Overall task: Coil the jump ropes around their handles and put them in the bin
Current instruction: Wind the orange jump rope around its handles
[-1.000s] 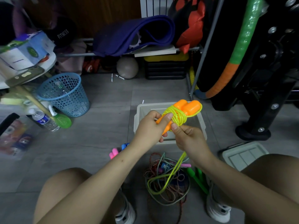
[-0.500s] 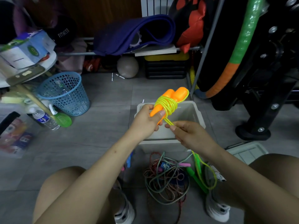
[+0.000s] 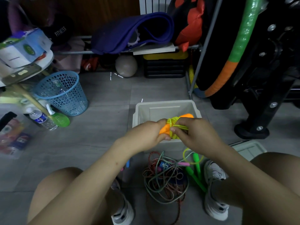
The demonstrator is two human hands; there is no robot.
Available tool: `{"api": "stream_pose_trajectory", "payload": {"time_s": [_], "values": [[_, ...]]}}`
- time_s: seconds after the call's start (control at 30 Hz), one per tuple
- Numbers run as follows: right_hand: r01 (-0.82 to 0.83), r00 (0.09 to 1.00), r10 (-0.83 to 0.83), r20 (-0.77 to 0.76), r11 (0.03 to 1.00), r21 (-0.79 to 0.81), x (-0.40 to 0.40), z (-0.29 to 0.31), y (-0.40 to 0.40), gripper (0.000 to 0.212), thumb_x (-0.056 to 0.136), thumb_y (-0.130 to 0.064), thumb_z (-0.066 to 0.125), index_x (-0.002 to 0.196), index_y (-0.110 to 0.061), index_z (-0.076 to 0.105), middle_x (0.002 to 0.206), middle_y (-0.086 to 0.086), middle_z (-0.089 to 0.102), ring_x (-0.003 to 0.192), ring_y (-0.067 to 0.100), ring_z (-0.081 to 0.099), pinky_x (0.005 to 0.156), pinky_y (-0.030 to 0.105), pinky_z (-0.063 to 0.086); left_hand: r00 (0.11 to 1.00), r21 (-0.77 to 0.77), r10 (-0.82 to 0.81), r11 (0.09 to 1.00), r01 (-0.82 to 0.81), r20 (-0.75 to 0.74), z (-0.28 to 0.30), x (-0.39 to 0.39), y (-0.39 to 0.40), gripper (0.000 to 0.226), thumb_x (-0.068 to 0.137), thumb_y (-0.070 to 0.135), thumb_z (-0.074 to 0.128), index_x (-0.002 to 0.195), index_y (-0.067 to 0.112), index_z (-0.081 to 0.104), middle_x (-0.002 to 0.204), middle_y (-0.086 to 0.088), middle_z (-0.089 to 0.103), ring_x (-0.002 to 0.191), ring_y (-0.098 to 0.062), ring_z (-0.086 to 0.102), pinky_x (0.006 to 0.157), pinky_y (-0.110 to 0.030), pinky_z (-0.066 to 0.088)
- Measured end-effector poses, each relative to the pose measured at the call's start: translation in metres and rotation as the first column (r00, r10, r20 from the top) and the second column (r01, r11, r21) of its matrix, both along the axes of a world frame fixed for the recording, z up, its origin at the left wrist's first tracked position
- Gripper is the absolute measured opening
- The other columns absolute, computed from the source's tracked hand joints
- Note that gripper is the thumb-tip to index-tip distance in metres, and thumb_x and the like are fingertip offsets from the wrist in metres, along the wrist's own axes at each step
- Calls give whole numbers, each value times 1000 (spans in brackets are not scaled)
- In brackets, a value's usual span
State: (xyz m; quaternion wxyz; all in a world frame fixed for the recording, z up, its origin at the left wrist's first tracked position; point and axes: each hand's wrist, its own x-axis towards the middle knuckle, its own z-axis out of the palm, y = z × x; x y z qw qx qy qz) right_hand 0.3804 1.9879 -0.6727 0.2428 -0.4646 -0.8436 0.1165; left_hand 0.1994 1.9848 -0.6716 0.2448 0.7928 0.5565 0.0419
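Head view: the left hand (image 3: 146,135) grips the orange handles (image 3: 165,130) over the near edge of the white bin (image 3: 164,108), while the right hand (image 3: 194,133) pinches the yellow-green rope (image 3: 174,123) wound around them; more tangled ropes (image 3: 164,177) lie on the floor (image 3: 105,127)
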Motion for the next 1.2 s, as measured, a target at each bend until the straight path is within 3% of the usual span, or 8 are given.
{"api": "stream_pose_trajectory", "payload": {"time_s": [0.1, 0.3, 0.43, 0.57, 0.73, 0.9, 1.03, 1.2], "values": [[41, 998, -46, 48, 994, 102, 3, 12, 8, 35, 70, -52, 69, 70, -17, 62, 60, 5, 63, 61, 30, 62, 54, 26, 32, 997, 6, -70, 998, 70, -35, 5, 3, -6, 36, 91, 45, 56, 114, 18, 49, 100, -12, 62, 93, -28, 58, 65, -29, 36], [-15, 994, -14, -104, 963, -268, 12, 22, 25, 46, 55, -42, 86, 79, -35, 47, 63, -12, 49, 63, 1, 50, 65, 33, 42, 990, -16, -83, 996, 85, 115, 12, 4, -12, 30, 77, 50, 71, 86, 26, 54, 61, 17, 44, 64, 5, 51, 51, -8, 32], [-262, 938, 144, -316, 892, -369, 13, 15, 32, 34, 60, -21, 87, 73, -29, 56, 77, -11, 50, 72, -4, 49, 68, 10, 37, 979, 27, -121, 993, 118, 166, 5, 6, -14, 32, 77, 52, 71, 92, 25, 63, 72, 15, 56, 72, -4, 53, 61, -20, 41], [-291, 904, 79, -421, 835, -468, 18, 17, 38, 20, 58, -34, 78, 68, -23, 64, 69, -15, 59, 65, -4, 52, 65, 11, 40, 983, 98, -64, 994, 48, 173, 11, 4, -16, 36, 78, 50, 71, 100, 23, 61, 64, 11, 52, 58, -4, 48, 53, -17, 37], [-336, 880, 51, -472, 770, -542, 20, 9, 39, 22, 60, -38, 74, 70, -19, 68, 66, -14, 65, 65, -3, 57, 64, 14, 43, 987, 84, 7, 996, -20, 159, 10, 0, -18, 76, 76, 54, 69, 142, 32, 39, 104, -8, 67, 98, -23, 61, 78, -29, 47], [-374, 847, 13, -531, 724, -579, 19, 6, 40, 20, 67, -32, 71, 75, -14, 67, 75, 0, 65, 74, 7, 59, 69, 21, 46, 969, 125, 3, 992, -35, 245, 2, -3, -18, 77, 75, 57, 69, 141, 48, 30, 79, -4, 65, 76, -22, 60, 74, -36, 51], [-417, 827, -26, -561, 641, -644, 19, 7, 37, 21, 79, -34, 62, 85, -14, 67, 80, -4, 68, 76, 4, 61, 69, 17, 46, 882, 32, 73, 995, -99, 466, 0, -3, -17, 61, 73, 56, 70, 126, 63, 41, 105, 9, 71, 93, -3, 64, 87, -25, 50], [-458, 812, -150, -564, 436, -775, 22, 10, 37, 49, 84, -53, 49, 105, -13, 68, 100, 4, 72, 88, 14, 67, 75, 25, 51, 698, -198, 202, 976, -89, 687, 12, -6, -14, 32, 83, 20, 71, 102, 44, 64, 58, 8, 61, 44, -3, 48, 47, -22, 41]]}}
